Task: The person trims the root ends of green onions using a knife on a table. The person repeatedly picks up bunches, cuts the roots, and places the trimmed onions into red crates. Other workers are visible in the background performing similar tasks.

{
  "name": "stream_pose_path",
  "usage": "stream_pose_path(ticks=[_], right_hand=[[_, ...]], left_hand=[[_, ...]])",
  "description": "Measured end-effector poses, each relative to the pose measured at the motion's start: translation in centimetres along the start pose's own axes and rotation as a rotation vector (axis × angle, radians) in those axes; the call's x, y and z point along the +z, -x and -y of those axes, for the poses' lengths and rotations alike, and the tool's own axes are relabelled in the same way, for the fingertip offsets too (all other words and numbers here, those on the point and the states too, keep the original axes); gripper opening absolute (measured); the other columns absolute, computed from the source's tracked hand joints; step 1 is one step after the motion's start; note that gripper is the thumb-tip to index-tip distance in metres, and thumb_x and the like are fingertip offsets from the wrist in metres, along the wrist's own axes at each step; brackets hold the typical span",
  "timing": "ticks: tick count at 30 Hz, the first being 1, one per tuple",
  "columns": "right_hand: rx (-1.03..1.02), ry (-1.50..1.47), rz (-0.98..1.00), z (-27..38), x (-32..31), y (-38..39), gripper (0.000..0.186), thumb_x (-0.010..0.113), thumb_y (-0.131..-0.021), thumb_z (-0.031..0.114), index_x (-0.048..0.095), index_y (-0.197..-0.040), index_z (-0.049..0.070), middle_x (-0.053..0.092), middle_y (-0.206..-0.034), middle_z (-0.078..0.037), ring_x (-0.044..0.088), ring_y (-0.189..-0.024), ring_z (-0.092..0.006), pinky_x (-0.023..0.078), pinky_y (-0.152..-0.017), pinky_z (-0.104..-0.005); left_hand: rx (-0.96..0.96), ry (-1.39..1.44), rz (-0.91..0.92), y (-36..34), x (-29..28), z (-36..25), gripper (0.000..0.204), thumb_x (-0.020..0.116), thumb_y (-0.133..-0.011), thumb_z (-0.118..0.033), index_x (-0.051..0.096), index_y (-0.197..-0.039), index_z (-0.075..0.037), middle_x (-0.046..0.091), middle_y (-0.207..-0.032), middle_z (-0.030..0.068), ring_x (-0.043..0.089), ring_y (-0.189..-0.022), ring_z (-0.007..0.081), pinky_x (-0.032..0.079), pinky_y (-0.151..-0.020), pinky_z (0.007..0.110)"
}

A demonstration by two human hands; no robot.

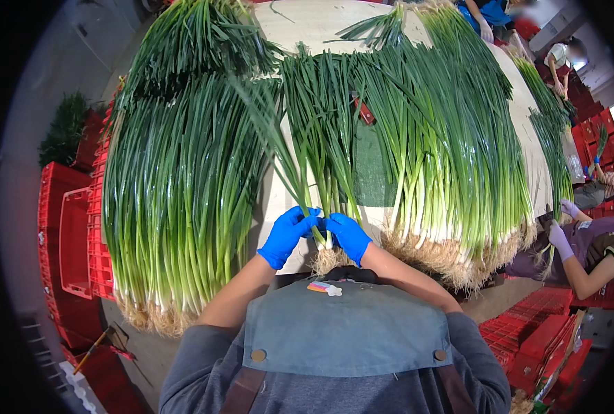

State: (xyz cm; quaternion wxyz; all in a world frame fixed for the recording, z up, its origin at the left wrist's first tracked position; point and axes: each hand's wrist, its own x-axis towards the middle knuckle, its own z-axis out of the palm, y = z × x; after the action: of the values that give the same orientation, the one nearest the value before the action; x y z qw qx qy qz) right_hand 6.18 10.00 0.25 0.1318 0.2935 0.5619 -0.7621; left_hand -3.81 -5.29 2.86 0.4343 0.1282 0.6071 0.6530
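In front of me on the pale tabletop lies a small bunch of green onions [326,159], its leaves pointing away and its hairy roots [329,260] near my apron. My left hand [284,238], in a blue glove, closes around stalks at the bunch's lower left, by the white ends. From the other side my blue-gloved right hand [350,239] grips the same lower part with bent fingers. The hands almost meet; their fingers partly hide the stalks between them. A large pile of green onions [183,200] lies to the left, another [451,159] to the right.
A green mat [372,169] with a small red object [364,112] lies beside the bunch. Red crates [76,241] stand at the left and more crates [527,324] at the lower right. A co-worker's gloved hand [560,239] handles onions at the right; other people work farther back.
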Motion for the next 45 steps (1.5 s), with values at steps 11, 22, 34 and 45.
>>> stream_pose_path(ticks=[11, 22, 34, 45], right_hand=[[-0.232, 0.929, -0.214, 1.6, 0.4, 0.3, 0.043, 0.050, -0.085, 0.044, 0.065, -0.088, 0.003, 0.064, -0.087, -0.018, 0.062, -0.080, -0.0341, 0.049, -0.070, -0.0424], [-0.115, 1.213, -0.385, 0.9, -0.3, -1.2, 0.030, 0.055, -0.076, 0.036, 0.060, -0.083, 0.007, 0.063, -0.082, -0.017, 0.061, -0.078, -0.0345, 0.048, -0.069, -0.0450], [-0.132, 0.656, -0.120, 1.7, -0.6, 4.0, 0.038, 0.062, -0.080, 0.039, 0.056, -0.085, 0.002, 0.057, -0.070, -0.011, 0.056, -0.064, -0.0194, 0.046, -0.060, -0.0332], [-0.079, -0.392, -0.105, 0.3, -3.2, 1.6, 0.019, 0.053, -0.090, 0.025, 0.059, -0.092, 0.007, 0.058, -0.077, -0.002, 0.051, -0.062, -0.0098, 0.042, -0.058, -0.0219]], left_hand=[[-0.187, 0.105, -0.153, -2.5, -2.3, 6.5, 0.053, 0.063, -0.081, -0.015, 0.039, -0.127, -0.004, 0.060, -0.091, 0.0077, 0.060, -0.078, 0.0138, 0.049, -0.066, 0.028], [0.209, -1.041, -0.370, -0.1, -0.6, 4.0, 0.067, 0.062, -0.081, -0.019, 0.029, -0.138, -0.006, 0.057, -0.102, 0.0224, 0.059, -0.089, 0.0285, 0.047, -0.077, 0.035], [-0.118, 0.128, 0.093, -6.7, 2.4, -0.7, 0.026, 0.058, -0.083, -0.030, 0.063, -0.095, -0.007, 0.053, -0.075, 0.0002, 0.049, -0.065, 0.0092, 0.039, -0.056, 0.023], [-0.171, 0.225, 0.089, -7.1, 2.2, 0.4, 0.024, 0.054, -0.085, -0.024, 0.064, -0.102, -0.011, 0.056, -0.080, -0.0017, 0.043, -0.062, 0.0070, 0.037, -0.054, 0.021]])
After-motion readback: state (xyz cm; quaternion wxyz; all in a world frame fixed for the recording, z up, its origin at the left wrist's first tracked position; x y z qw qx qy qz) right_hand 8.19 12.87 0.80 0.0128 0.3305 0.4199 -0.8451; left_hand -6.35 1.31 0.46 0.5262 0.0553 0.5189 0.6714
